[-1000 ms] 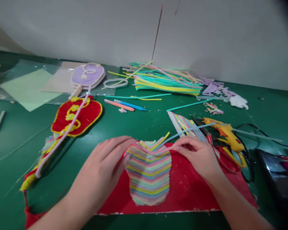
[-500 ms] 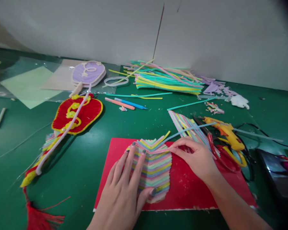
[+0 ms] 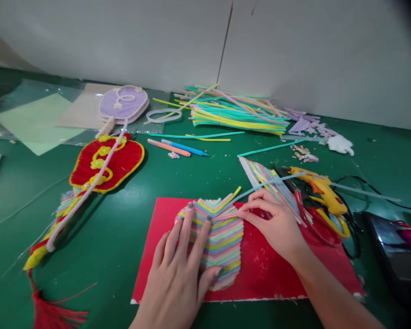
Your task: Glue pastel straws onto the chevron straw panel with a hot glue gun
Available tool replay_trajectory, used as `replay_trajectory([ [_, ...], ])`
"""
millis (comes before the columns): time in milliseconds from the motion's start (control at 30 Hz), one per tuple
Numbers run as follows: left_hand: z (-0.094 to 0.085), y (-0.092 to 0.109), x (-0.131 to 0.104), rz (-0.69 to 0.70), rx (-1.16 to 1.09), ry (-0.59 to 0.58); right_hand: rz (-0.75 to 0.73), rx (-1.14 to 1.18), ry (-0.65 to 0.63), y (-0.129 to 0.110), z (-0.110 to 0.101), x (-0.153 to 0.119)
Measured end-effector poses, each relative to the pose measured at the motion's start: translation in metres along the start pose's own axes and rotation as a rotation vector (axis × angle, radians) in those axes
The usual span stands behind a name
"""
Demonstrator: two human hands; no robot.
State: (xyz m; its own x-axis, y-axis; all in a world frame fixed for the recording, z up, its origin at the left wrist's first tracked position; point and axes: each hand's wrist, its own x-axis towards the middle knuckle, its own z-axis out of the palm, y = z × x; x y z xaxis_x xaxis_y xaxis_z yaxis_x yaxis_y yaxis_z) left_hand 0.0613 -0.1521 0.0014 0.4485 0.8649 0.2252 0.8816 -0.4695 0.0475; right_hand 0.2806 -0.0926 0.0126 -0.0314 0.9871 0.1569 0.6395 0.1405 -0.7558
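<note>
Scissors (image 3: 311, 214) and glue gun (image 3: 324, 189) crowd the right hand (image 3: 272, 219).

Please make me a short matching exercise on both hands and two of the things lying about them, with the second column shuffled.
1. Left hand
2. Right hand
3. Glue gun
4. Purple fan

A. Yellow, lying near a red-handled tool
B. Spread over the striped piece
C. At the back left, beyond the red fan with yellow edging
D. Fingertips pinching a pink strip

Right pairs: 1-B, 2-D, 3-A, 4-C
</note>
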Motion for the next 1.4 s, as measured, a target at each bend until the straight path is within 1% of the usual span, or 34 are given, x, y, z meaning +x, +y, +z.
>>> replay_trajectory([
  [233, -0.001, -0.002, 0.002, -0.005, -0.009, -0.008, 0.001, -0.015, 0.006, 0.0, 0.002, 0.0],
  [467, -0.002, -0.002, 0.003, -0.009, -0.021, -0.007, 0.009, -0.012, -0.019, 0.004, 0.004, 0.0],
  [733, -0.001, -0.003, 0.004, -0.014, -0.026, -0.017, -0.004, -0.06, 0.013, 0.003, 0.005, 0.003],
  [933, 0.0, -0.003, 0.003, -0.012, -0.021, -0.019, -0.003, -0.066, 0.065, -0.001, 0.006, 0.005],
  [1233, -0.001, -0.002, 0.003, -0.014, -0.009, -0.037, -0.002, -0.079, 0.076, 0.002, 0.011, 0.005],
  [1400, -0.001, -0.002, 0.004, -0.014, -0.007, -0.039, -0.041, -0.143, 0.104, 0.002, 0.012, 0.002],
])
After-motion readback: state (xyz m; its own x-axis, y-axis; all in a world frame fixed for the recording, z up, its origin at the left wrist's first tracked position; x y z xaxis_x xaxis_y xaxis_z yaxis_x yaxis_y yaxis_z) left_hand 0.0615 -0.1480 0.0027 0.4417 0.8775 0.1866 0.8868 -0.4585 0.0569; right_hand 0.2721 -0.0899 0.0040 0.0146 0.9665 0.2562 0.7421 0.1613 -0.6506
